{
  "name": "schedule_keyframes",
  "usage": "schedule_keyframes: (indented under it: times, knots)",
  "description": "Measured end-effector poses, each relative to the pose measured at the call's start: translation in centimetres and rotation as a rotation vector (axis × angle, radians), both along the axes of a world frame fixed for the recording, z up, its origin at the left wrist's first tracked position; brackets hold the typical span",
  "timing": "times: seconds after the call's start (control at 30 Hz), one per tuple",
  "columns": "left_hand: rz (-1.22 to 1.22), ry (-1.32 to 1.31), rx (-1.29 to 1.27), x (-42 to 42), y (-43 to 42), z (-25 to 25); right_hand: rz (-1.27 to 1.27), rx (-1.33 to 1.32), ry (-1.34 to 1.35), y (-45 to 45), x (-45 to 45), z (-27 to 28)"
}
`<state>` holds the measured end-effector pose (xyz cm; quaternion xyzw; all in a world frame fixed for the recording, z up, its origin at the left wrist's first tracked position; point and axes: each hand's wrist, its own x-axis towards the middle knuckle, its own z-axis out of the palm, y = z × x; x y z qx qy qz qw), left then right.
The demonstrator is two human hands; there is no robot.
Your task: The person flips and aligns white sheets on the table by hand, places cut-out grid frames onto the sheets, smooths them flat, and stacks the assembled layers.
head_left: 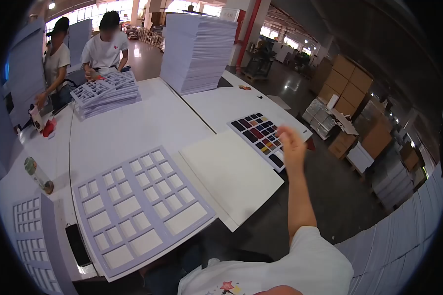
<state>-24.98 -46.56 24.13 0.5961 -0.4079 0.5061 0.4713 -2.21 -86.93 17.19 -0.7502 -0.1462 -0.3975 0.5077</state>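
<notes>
My right hand (293,143) reaches out over the right edge of a white tray with dark, red and yellow pieces (255,133) in its compartments. Its fingers are bent and blurred, so I cannot tell whether they hold anything. My left hand is out of view. Left of the tray lies a plain cream board (231,169), its near corner overhanging the table edge. A pale lilac frame with many rectangular openings (139,211) rests on the table in front of me, beside the board.
Several similar frames (108,93) are piled at the far side, where two people (106,49) stand. A tall stack of sheets (197,54) rises at the back. A bottle (38,175), a black phone-like object (78,244) and more frames (32,236) are at left. Cartons (344,83) stand right.
</notes>
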Motion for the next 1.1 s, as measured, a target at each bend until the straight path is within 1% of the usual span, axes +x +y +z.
schedule_keyframes:
  times: [0.03, 0.1, 0.13, 0.2, 0.23, 0.27, 0.3, 0.37, 0.4, 0.43, 0.5, 0.53, 0.57, 0.6, 0.63, 0.7, 0.73, 0.8, 0.83, 0.87, 0.93, 0.97, 1.0, 1.03, 1.07, 1.1]
  knots:
    - [-0.005, -0.002, -0.002, 0.1, 0.1, -0.1, -0.093, -0.070, 0.113, -3.3, 2.1, -5.3]
    - [-0.008, -0.002, 0.002, -0.1, 0.4, -0.3, -0.303, -0.140, 0.285, -6.4, 1.5, -12.8]
    - [-0.003, -0.001, 0.005, -0.2, 0.5, -0.2, -0.398, -0.137, 0.330, -8.2, 1.3, -16.9]
    - [0.002, 0.007, 0.023, -0.2, 0.6, -0.1, -0.555, -0.208, 0.442, -9.1, -1.0, -21.0]
    - [0.007, 0.006, 0.026, -0.2, 0.7, -0.1, -0.651, -0.263, 0.467, -9.5, -1.9, -22.3]
    - [0.007, 0.004, 0.028, -0.2, 0.6, -0.1, -0.704, -0.263, 0.540, -9.9, -2.5, -23.5]
    - [0.012, 0.006, 0.025, -0.1, 0.6, -0.1, -0.711, -0.264, 0.542, -9.9, -2.8, -24.0]
    - [0.015, 0.006, 0.020, -0.1, 0.5, -0.3, -0.882, -0.141, 0.732, -9.3, -2.9, -25.1]
    - [0.016, 0.002, 0.021, -0.1, 0.4, -0.3, -0.782, -0.035, 0.816, -9.3, -2.8, -25.2]
    - [0.017, -0.001, 0.022, -0.1, 0.5, -0.3, -0.782, -0.033, 0.823, -9.1, -2.7, -25.5]
    - [0.027, -0.005, 0.019, -0.2, 0.4, -0.3, -0.743, 0.114, 0.966, -7.9, -2.2, -27.1]
    - [0.037, -0.011, 0.022, -0.2, 0.3, -0.3, -0.685, 0.165, 0.962, -7.8, -2.0, -27.9]
    - [0.052, -0.019, 0.031, -0.3, 0.3, -0.1, -0.575, 0.265, 0.781, -7.2, -1.8, -28.8]
    - [0.065, -0.030, 0.040, -0.4, 0.2, -0.1, -0.416, 0.391, 0.681, -7.3, -1.6, -29.8]
    - [0.082, -0.042, 0.045, -0.5, 0.2, 0.0, -0.495, 0.317, 0.676, -7.0, -1.6, -30.0]
    - [0.111, -0.056, 0.048, -1.0, 0.4, 0.0, -0.525, 0.435, 0.693, -6.5, -1.8, -29.5]
    - [0.126, -0.061, 0.047, -1.2, 0.5, 0.0, -0.551, 0.446, 0.750, -5.5, -2.1, -27.8]
    - [0.160, -0.084, 0.045, -1.6, 0.7, 0.0, -0.413, 0.450, 0.710, -7.0, -1.4, -29.1]
    - [0.178, -0.098, 0.045, -1.9, 0.8, -0.1, -0.448, 0.424, 0.682, -7.2, -1.2, -29.8]
    - [0.198, -0.110, 0.040, -2.2, 1.0, -0.2, -0.440, 0.421, 0.693, -6.8, -1.6, -28.7]
    - [0.271, -0.177, 0.015, -3.4, 1.3, -0.8, -0.947, -0.121, 0.797, -5.3, -1.9, -26.3]
    - [0.332, -0.224, -0.004, -4.2, 1.4, -1.2, -1.096, -0.336, 0.624, -4.9, -1.8, -26.9]
    - [0.403, -0.285, -0.037, -5.0, 1.4, -1.8, -1.050, -0.451, 0.478, -5.5, -1.8, -27.0]
    - [0.508, -0.376, -0.126, -6.1, 1.3, -2.9, -0.849, -0.266, 0.545, -5.8, -1.7, -25.8]
    - [0.631, -0.471, -0.254, -6.8, 1.2, -3.9, -0.673, -0.069, 0.361, -5.8, -1.2, -25.4]
    - [0.750, -0.505, -0.349, -7.1, 1.3, -5.0, -0.608, 0.058, 0.316, -4.1, -1.8, -22.9]
